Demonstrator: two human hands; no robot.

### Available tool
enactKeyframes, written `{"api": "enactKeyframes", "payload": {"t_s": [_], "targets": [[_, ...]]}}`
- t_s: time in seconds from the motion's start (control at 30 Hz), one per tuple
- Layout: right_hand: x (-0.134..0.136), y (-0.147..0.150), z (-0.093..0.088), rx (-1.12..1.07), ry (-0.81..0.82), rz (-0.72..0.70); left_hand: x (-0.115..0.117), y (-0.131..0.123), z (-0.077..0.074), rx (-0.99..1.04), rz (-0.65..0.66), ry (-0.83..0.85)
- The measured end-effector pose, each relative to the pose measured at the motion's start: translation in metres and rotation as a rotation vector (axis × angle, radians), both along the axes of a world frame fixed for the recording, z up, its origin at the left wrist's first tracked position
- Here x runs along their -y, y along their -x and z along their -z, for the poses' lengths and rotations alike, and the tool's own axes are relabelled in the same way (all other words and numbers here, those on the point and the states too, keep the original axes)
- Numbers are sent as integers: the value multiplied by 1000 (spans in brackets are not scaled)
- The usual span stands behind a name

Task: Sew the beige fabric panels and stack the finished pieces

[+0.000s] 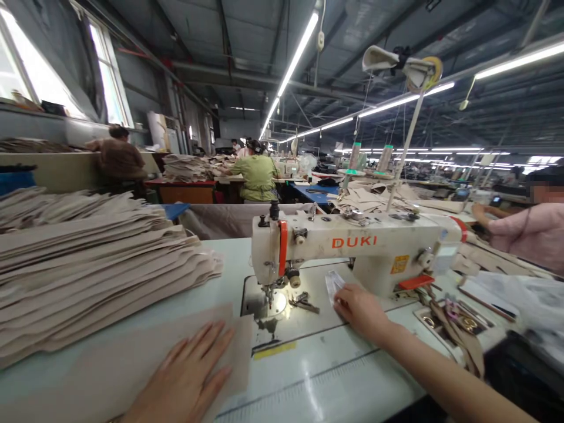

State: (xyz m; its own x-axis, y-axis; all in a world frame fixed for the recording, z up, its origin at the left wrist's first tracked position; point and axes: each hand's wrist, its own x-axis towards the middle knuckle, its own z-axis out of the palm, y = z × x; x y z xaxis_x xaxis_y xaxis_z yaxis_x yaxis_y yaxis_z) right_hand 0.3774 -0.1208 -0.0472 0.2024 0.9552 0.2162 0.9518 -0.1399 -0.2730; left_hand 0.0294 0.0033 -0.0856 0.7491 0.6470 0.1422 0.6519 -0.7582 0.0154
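My left hand (187,370) lies flat, fingers stretched, on a beige fabric piece (110,364) at the front left of the sewing table. Under the machine's arm, my right hand (359,311) pinches a small clear, whitish plastic piece (333,286). Its exact kind cannot be made out. The white sewing machine (317,241) stands between and beyond my hands. Its needle and presser foot (269,292) sit over the metal plate, left of my right hand. Beside them on the plate is a small dark metal attachment (304,302).
A tall stack of beige fabric pieces (97,270) fills the table's left side. At right are a parts tray (456,323) with rings and straps and a clear plastic bag (524,299). A co-worker in pink (533,235) sits at the right; others work farther back.
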Motion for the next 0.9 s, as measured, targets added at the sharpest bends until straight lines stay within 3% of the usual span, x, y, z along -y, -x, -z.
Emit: {"api": "enactKeyframes", "payload": {"t_s": [0.13, 0.27, 0.4, 0.5, 0.63, 0.77, 0.9], "targets": [[-9, 1, 1, -40, 0, 24, 15, -15, -13, -2, -104, 45], [-3, -8, -1, -167, -41, 51, 8, -17, -8, 89, -87, -28], [8, -10, -9, -371, -75, 7, -1, -17, 0, 303, 78, -218], [16, 4, -17, -538, -73, -86, 13, -25, -9, 466, 260, -276], [19, 44, -28, -949, 21, -267, 44, -50, -37, 590, 348, -45], [12, 85, -34, -1098, 105, -392, 54, -71, -62, 645, 236, 424], [1, 105, -31, -1161, 115, -415, 47, -65, -69, 703, 83, 568]]}}
